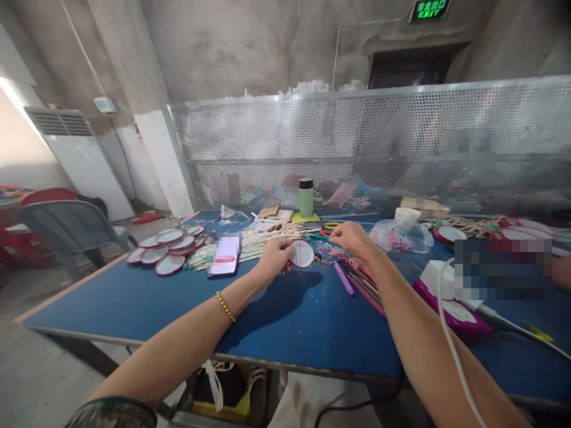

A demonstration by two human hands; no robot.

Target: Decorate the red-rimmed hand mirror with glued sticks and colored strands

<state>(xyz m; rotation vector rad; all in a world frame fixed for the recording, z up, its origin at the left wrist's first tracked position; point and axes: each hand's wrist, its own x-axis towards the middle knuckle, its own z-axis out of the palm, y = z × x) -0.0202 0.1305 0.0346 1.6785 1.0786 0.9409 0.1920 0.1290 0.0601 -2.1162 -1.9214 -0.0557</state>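
My left hand (277, 260) is closed on the edge of a small round white disc with a red rim (303, 254), holding it just above the blue table. Farther right, my right hand (350, 238) is raised with its fingers pinched together; anything between them is too small to make out. Below and between the hands lies a tangle of pink and teal threads (328, 252). Scissors with yellow and orange handles (330, 226) rest just behind the right fingertips. A purple pen-like stick (344, 278) lies in front of the threads.
Red-rimmed discs (170, 236) are piled on the left, beside a phone (224, 254) and wooden sticks (254, 245). Behind stands a green bottle (306, 198). On the right are a plastic bag of colourful bits (397, 236), a magenta box (464, 314) and a white cable (447, 333) crossing my forearm.
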